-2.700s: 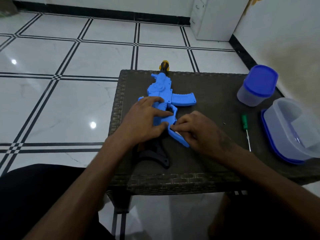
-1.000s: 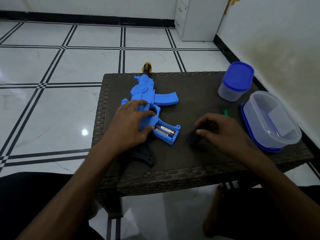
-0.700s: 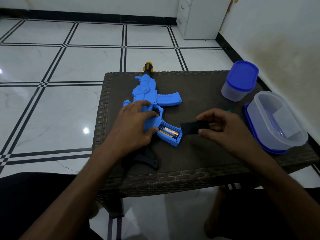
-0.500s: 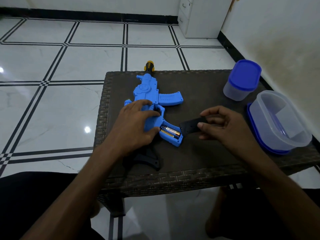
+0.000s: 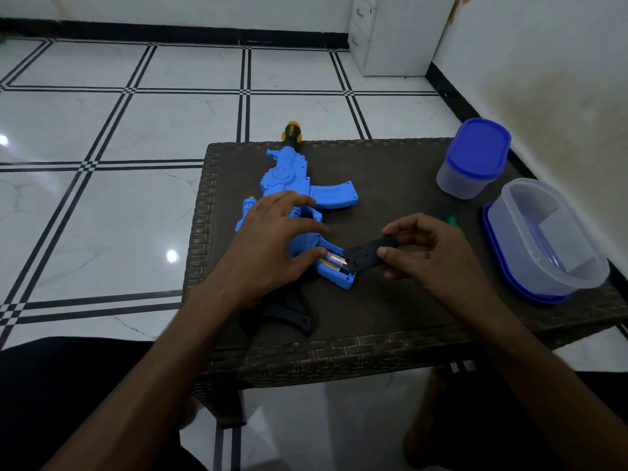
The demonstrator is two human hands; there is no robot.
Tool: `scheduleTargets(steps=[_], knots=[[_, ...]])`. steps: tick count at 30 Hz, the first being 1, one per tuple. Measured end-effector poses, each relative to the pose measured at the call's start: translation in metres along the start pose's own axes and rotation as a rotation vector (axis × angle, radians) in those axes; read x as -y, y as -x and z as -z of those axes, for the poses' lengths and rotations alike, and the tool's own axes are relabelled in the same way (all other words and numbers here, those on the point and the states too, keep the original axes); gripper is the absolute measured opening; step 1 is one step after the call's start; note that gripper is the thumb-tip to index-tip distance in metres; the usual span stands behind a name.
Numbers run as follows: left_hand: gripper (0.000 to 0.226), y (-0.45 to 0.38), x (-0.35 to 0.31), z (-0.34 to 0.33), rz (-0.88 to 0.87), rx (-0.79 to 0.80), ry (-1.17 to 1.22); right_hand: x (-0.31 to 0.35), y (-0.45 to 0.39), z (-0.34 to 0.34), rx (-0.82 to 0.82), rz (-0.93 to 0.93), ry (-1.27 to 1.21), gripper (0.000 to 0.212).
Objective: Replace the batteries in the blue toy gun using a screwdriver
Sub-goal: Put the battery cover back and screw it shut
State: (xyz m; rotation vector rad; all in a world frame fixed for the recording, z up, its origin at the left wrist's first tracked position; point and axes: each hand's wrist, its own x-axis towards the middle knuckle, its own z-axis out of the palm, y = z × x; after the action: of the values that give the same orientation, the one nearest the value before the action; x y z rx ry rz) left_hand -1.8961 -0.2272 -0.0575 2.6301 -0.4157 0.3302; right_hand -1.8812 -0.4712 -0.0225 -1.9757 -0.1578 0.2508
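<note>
I am watching the right hand (image 5: 431,253) pinching the black cover (image 5: 368,253) between thumb and curled fingers, the cover's near end touching the open end of the toy gun's (image 5: 299,188) grip, where the batteries (image 5: 334,261) are lying exposed in their slot. The wrist is bending inward, the forearm coming up from the lower right corner across the table's (image 5: 390,321) front edge.

The left hand (image 5: 272,246) is lying over the middle of the gun, fingers spread and only lightly bent, thumb pressing beside the battery slot, pinning the toy flat. Its forearm is reaching in from the lower left.

The gun is lying lengthwise on the left part of the table, its yellow-and-black muzzle poking just past the far edge and its dark stock close to the front edge. Left of the gun only a narrow strip of woven tabletop is showing before the side edge. Right of the gun, bare tabletop is lying between the right hand and the front edge.

Past the right hand, a green screwdriver (image 5: 451,220) tip is peeking out, mostly hidden by the fingers. Further right of the gun, a lidded tub (image 5: 474,159) is standing near the far corner, and a clear box (image 5: 547,232) is sitting on its blue lid at the right edge, close to the wall.
</note>
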Motion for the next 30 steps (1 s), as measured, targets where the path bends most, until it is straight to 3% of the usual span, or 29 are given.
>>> scheduleTargets(steps=[5, 19, 24, 30], knots=[[0.034, 0.002, 0.003, 0.004, 0.042, -0.002, -0.008, -0.008, 0.001, 0.0, -0.043, 0.083, 0.326, 0.022], [0.039, 0.004, 0.001, 0.007, 0.071, 0.051, -0.011, -0.019, 0.008, -0.011, 0.148, 0.334, 0.391, 0.055], [0.04, 0.005, 0.003, 0.006, 0.068, 0.063, -0.02, -0.019, 0.009, -0.011, 0.091, 0.418, 0.501, 0.049], [0.039, 0.006, 0.005, 0.006, 0.059, 0.058, -0.01, -0.019, 0.011, -0.01, 0.076, 0.399, 0.393, 0.04]])
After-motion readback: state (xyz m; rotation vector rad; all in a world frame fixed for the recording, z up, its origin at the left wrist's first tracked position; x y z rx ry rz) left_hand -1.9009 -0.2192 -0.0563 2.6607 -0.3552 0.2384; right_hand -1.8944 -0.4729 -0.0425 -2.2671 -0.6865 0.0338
